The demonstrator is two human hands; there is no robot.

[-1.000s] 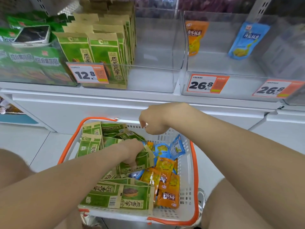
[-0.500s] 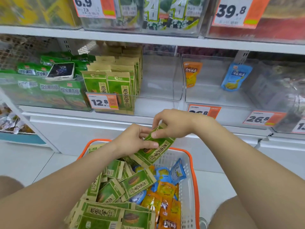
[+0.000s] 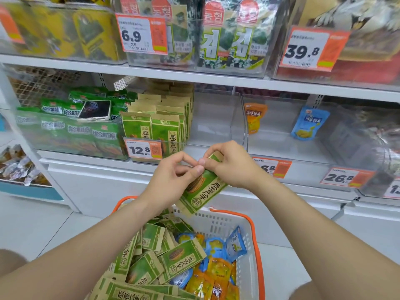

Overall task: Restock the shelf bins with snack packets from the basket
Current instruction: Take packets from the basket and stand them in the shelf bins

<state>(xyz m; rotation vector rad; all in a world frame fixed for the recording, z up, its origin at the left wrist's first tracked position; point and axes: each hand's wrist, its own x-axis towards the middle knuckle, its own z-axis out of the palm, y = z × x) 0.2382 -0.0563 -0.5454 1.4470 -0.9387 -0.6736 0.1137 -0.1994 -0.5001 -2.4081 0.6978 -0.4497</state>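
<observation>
White shelf (image 3: 194, 80) carrying clear bins, seen from the head camera. The middle bin (image 3: 213, 126) holds upright green-and-kraft packets (image 3: 151, 131) in its left half; its right half is bare. The neighbouring bin (image 3: 279, 148) to the right contains one orange pouch (image 3: 255, 118) and one blue pouch (image 3: 309, 124). Below, on the floor, a white basket (image 3: 249, 252) with an orange rim holds loose green packets on its left and orange and blue pouches on its right.

Both hands meet above the basket's far rim, in front of the middle bin. The left hand (image 3: 171, 182) pinches the held green packet (image 3: 203, 191) near its upper end, thumb on the printed face. The right hand (image 3: 231, 167) has its fingers (image 3: 208, 162) curled round the packet's top edge, thumb tip touching the left thumb. The packet hangs tilted, top to the upper right, its lower corner just over the basket rim. A price tag (image 3: 142, 150) reading 12.8 sits on the bin front, just left of the hands.
</observation>
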